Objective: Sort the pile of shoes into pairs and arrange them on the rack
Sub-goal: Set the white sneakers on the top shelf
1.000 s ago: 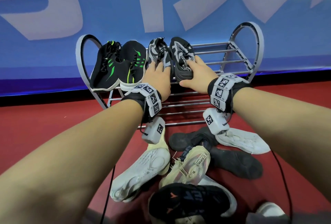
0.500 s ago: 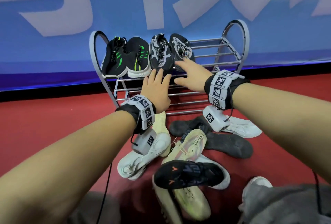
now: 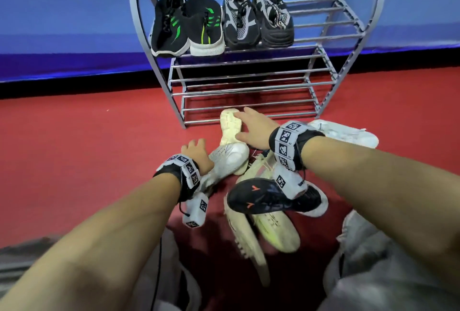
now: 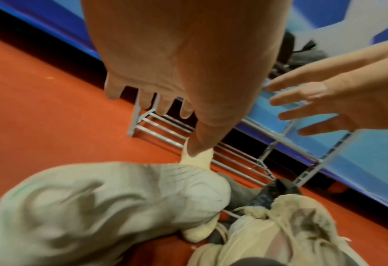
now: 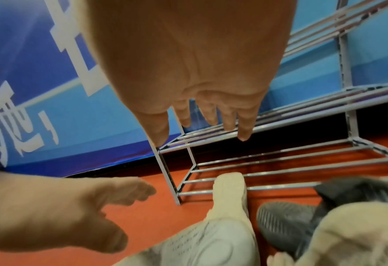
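Observation:
A grey metal rack (image 3: 249, 60) holds a black-green pair (image 3: 186, 24) and a black-grey patterned pair (image 3: 256, 17) on its top shelf. On the red floor before it lies a shoe pile. My right hand (image 3: 254, 126) (image 5: 199, 81) hovers with straight fingers over a cream shoe (image 3: 230, 125) (image 5: 229, 189) lying sole up. My left hand (image 3: 195, 147) (image 4: 188, 63), fingers spread, is beside a white-grey shoe (image 3: 229, 158) (image 4: 97, 207). Neither hand holds anything.
The pile also has a black shoe with orange marks (image 3: 261, 198), beige shoes (image 3: 276, 228), a white shoe (image 3: 348, 134) and a dark grey shoe (image 5: 286, 226). A blue banner wall (image 3: 74, 24) backs the rack. My grey-trousered knees (image 3: 398, 273) fill the bottom.
Both hands let go of the black-grey pair on the top shelf and came down to the pile on the floor. The head view tilted downward.

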A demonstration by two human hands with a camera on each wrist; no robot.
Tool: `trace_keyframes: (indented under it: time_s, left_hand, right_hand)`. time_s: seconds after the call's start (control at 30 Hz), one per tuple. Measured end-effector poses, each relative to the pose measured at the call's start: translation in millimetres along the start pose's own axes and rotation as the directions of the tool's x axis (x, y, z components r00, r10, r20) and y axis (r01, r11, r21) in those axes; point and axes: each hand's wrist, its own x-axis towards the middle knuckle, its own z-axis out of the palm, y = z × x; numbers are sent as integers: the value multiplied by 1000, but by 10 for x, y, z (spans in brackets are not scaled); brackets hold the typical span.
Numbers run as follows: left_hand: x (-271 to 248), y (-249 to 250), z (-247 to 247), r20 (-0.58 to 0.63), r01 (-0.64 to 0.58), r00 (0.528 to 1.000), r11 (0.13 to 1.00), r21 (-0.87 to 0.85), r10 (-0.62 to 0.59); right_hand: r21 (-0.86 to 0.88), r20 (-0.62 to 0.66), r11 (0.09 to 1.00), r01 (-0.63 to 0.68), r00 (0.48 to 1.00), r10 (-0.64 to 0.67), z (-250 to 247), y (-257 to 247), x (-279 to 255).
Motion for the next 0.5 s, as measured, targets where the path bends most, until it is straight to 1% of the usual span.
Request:
trace_keyframes:
  time_s: [0.1, 0.2, 0.27, 0.43, 0.5]
  left_hand:
    - [51, -212, 232, 139, 117, 984, 992, -36, -111]
    - [73, -322, 398, 200, 190, 964, 980, -56, -176]
    - [86, -346, 490, 215, 190, 961, 980, -62, -173]
    - [82, -322, 518, 255, 107, 962, 993, -40, -94]
    - [93, -306, 517, 246, 109, 964, 994, -23, -100]
  right_hand:
    - [22, 71, 1000, -21, 997, 19, 286, 27, 12]
    - [22, 121, 1000, -22, 992, 20, 520, 71, 13]
    - [12, 148, 1000, -24, 989, 22, 633, 113, 14]
    - [19, 197, 998, -60, 979, 55, 766, 213, -14]
    - [7, 207, 998, -61, 977, 59, 809, 260, -24]
